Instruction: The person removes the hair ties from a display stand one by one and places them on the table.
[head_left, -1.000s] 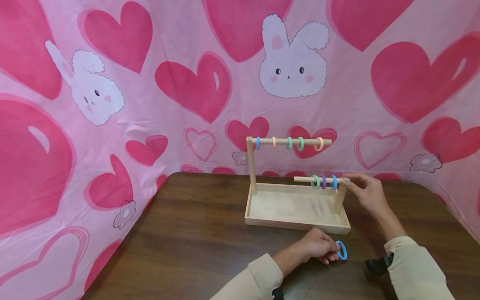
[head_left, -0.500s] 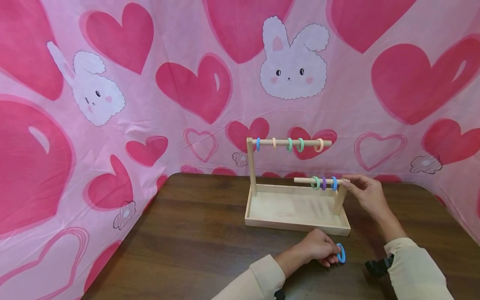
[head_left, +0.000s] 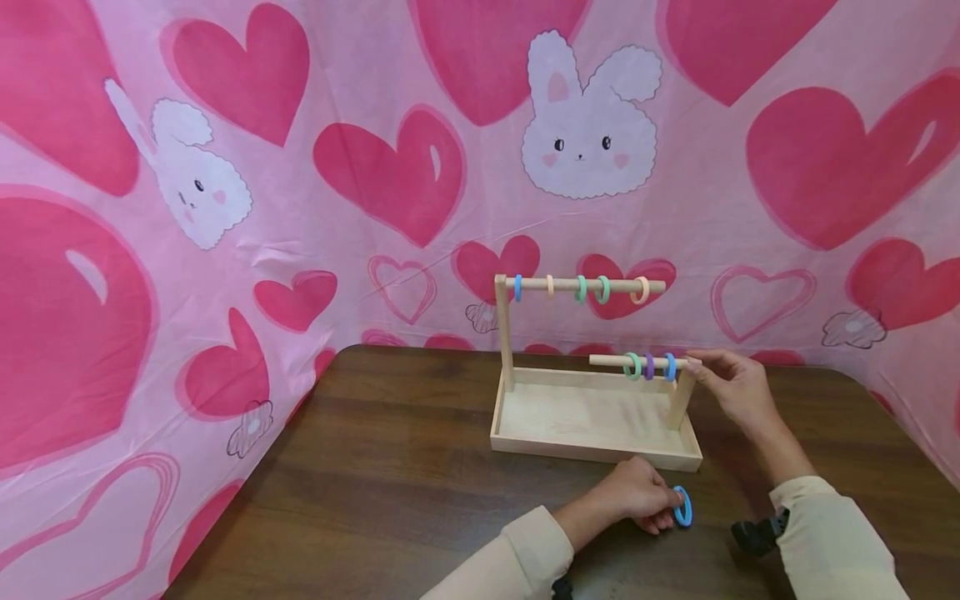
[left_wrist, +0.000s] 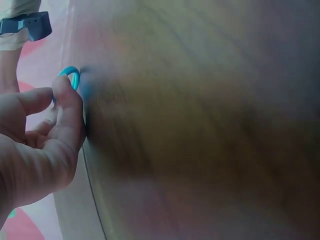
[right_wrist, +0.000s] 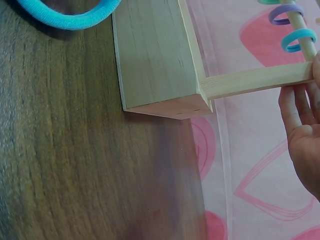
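My left hand (head_left: 637,492) pinches a blue hair tie (head_left: 682,506) between thumb and finger, low over the table in front of the rack. In the left wrist view the tie (left_wrist: 76,75) stands upright at the fingertips. My right hand (head_left: 738,390) grips the top of the short right post of a wooden rack (head_left: 592,457). The lower rod carries a green hair tie (head_left: 632,367), a purple one (head_left: 649,367) and a blue one (head_left: 671,367). On the upper rod (head_left: 618,286) hang several more in blue, peach and green. The right palm is partly cut off in the right wrist view.
The rack's shallow tray base (head_left: 570,408) rests on a dark wooden table (head_left: 375,467). A pink cloth (head_left: 480,192) with hearts and rabbits hangs behind the table. Both wrists wear black devices (head_left: 759,533) below cream sleeves.
My left hand has lowered slightly with the blue hair tie, which now sits a little closer to the table. The right hand stays on the post, and the rack has not moved.
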